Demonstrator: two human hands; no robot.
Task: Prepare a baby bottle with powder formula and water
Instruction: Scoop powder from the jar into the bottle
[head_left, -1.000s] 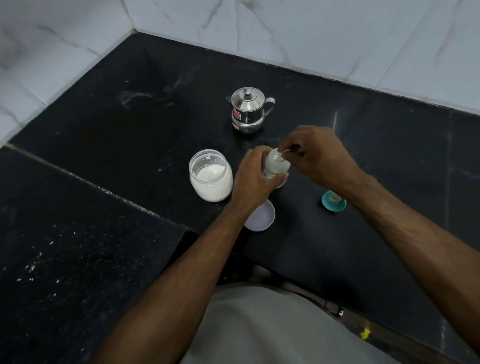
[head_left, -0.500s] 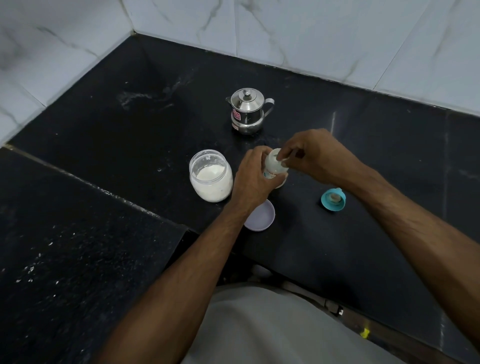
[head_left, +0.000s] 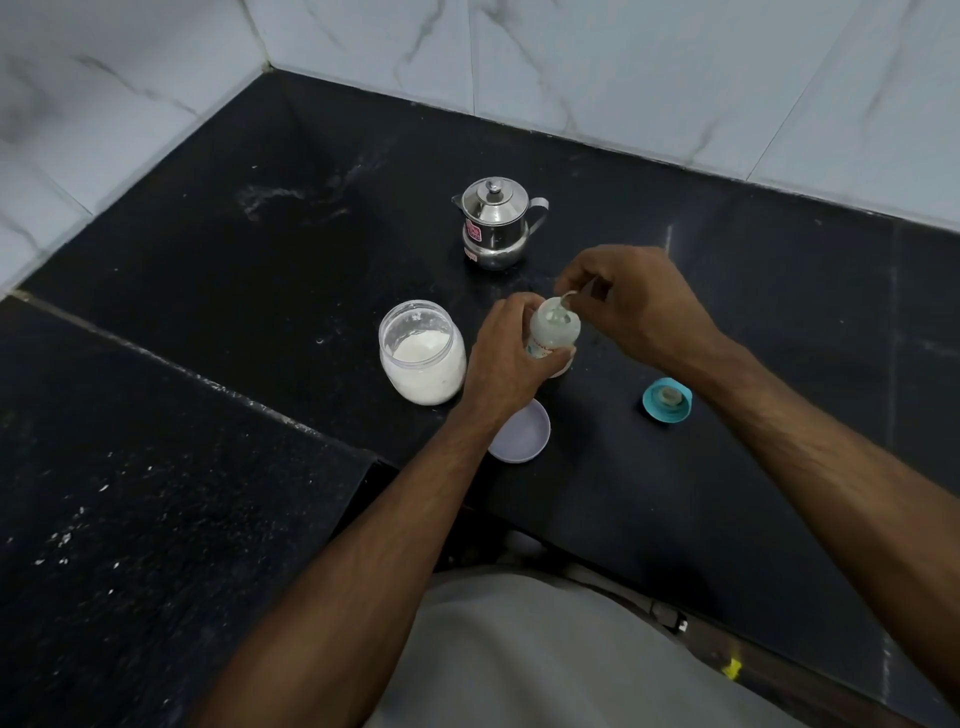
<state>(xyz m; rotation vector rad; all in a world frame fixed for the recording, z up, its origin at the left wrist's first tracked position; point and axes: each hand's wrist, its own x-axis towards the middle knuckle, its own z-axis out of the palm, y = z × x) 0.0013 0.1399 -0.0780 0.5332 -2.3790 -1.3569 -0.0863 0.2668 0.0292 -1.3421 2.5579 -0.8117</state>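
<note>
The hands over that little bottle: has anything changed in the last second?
Barely. The right hand shifted slightly at the bottle mouth while holding a spoon there. The left hand kept gripping the bottle. Powder jar, steel pot, lid and teal cap stayed put.

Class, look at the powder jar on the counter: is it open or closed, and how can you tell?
Open. The jar has no lid on its mouth, so the white powder inside shows.

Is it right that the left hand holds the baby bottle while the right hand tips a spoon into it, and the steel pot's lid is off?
Not quite. The small steel pot has its lid on, as the head view shows. The left hand does hold the translucent baby bottle while the right hand tips a spoon into it.
</note>
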